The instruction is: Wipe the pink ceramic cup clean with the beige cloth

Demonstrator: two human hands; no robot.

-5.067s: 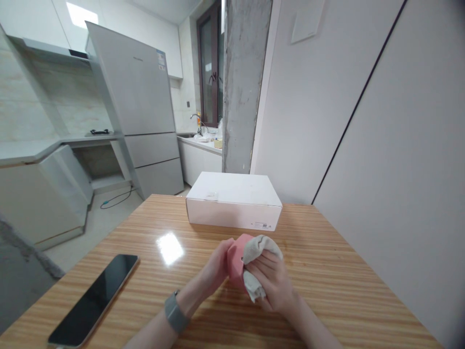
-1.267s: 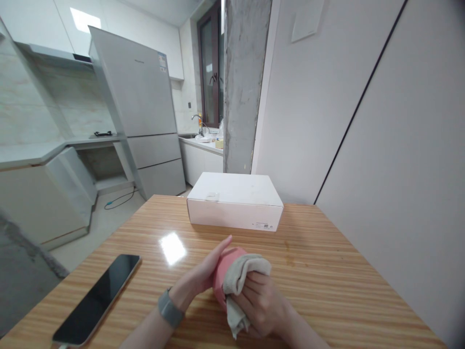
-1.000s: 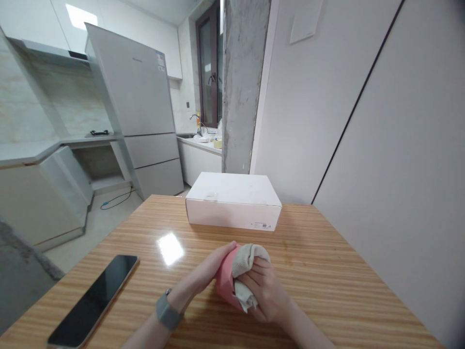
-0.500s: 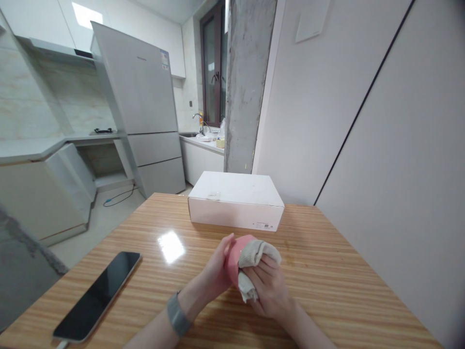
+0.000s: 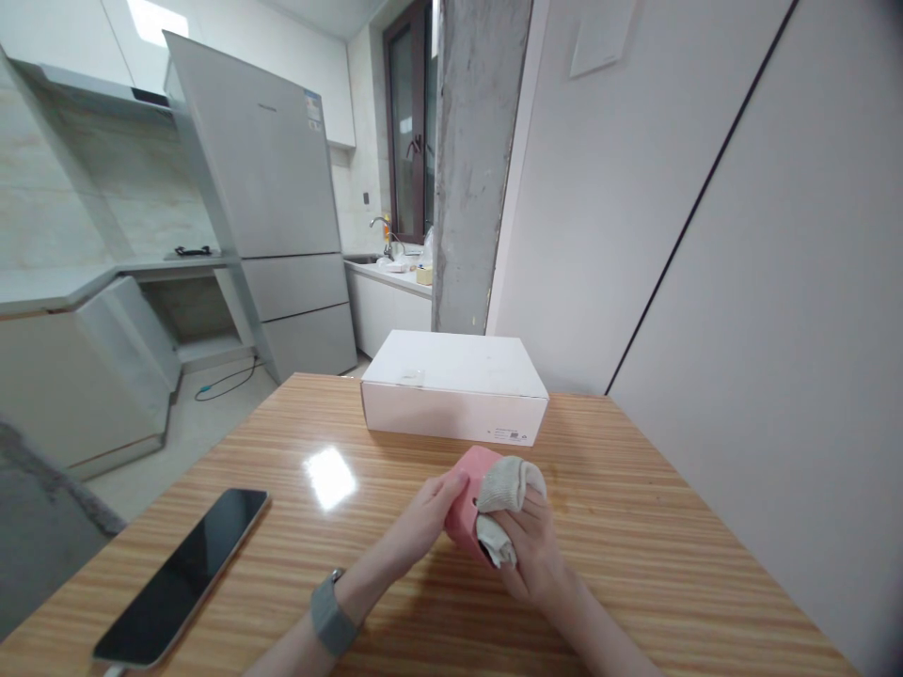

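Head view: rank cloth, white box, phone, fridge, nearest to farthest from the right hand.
From the right hand:
1. Cloth: in its grip.
2. White box: straight ahead.
3. Phone: over at left.
4. Fridge: background, left.

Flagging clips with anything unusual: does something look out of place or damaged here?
Nothing odd stands out about the pink object or cloth. Beyond them, the pillar looks unfinished, rough and bare beside the smooth wall, and a loose cord lies on the floor.
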